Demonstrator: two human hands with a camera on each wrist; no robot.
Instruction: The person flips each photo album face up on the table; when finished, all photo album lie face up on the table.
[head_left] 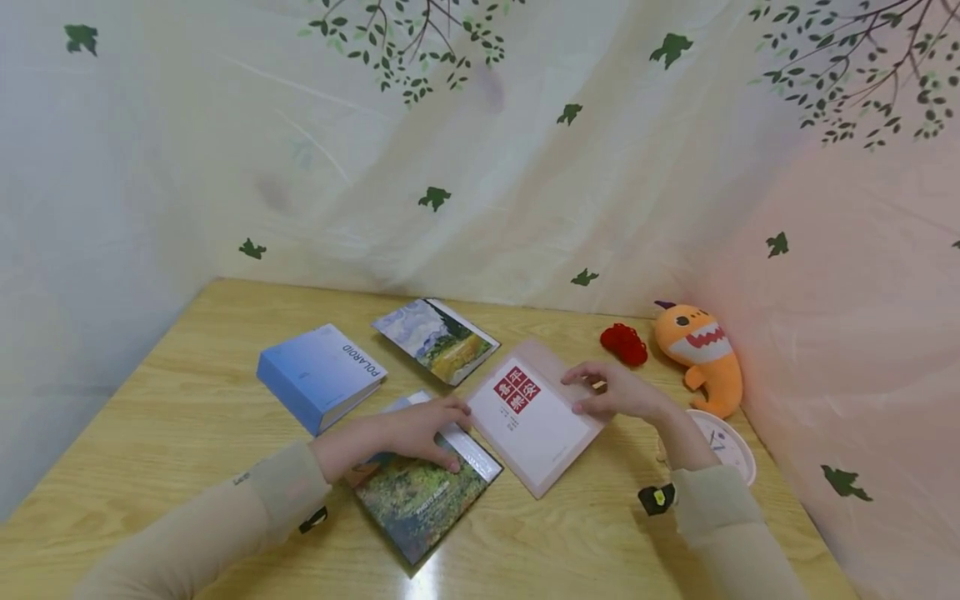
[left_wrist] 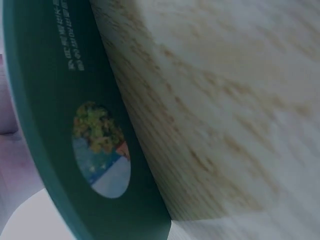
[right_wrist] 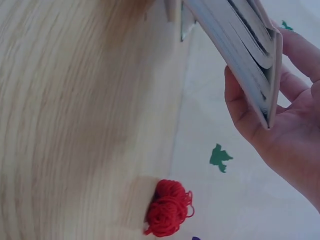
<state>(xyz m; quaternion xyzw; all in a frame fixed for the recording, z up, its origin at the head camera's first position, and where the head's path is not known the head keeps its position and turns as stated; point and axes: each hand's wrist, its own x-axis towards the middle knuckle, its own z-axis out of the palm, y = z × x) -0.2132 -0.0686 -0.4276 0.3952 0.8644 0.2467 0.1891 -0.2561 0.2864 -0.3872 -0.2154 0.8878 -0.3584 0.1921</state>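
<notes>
My left hand (head_left: 420,427) lies over a photo album with a painted garden cover (head_left: 427,508). Its thumb is on the cover, and its fingertips reach past the far edge, beside the left corner of a pink album (head_left: 551,446). In the left wrist view the painted album's green spine (left_wrist: 95,150) stands against the tabletop, with only a sliver of the hand showing. Around the right edge of the pink album, my right hand (head_left: 618,390) curls its thumb and fingers. The right wrist view shows this grip, with the album's page edges (right_wrist: 245,55) facing the camera.
A thick blue Polaroid album (head_left: 322,371) lies at the left, near another painted-cover album (head_left: 438,337). At the right are red yarn (head_left: 624,344), an orange shark toy (head_left: 708,358) and a round white clock (head_left: 738,450). Curtains hang behind the wooden table (head_left: 150,417).
</notes>
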